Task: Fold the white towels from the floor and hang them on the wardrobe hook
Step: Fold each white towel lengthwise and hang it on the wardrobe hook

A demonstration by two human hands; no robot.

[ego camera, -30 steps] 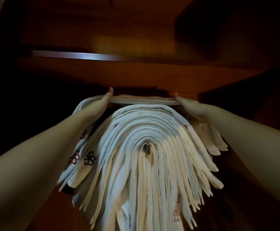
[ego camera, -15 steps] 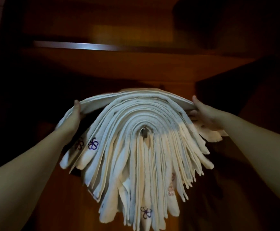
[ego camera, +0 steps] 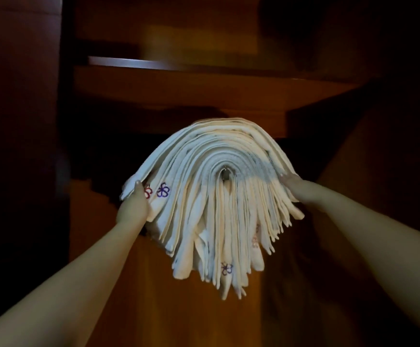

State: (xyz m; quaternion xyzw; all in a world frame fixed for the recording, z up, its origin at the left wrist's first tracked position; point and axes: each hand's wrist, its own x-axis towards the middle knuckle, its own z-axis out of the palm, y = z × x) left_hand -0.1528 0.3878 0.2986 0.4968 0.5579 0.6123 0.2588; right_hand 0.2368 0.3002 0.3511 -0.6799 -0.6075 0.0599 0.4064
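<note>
Mostly hidden, the hook carries draped white towels.
Left hand and right hand grip the outermost towel's sides; fingers tucked behind cloth.

Dim warm light on the towels, deep black shadow around, soft blur, wide-angle bending at edges.

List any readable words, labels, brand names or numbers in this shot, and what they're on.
None can be read.
The towels carry only embroidered flower motifs, purple and red, no lettering.
The metal hook and the wardrobe shelf show no label or number.
</note>
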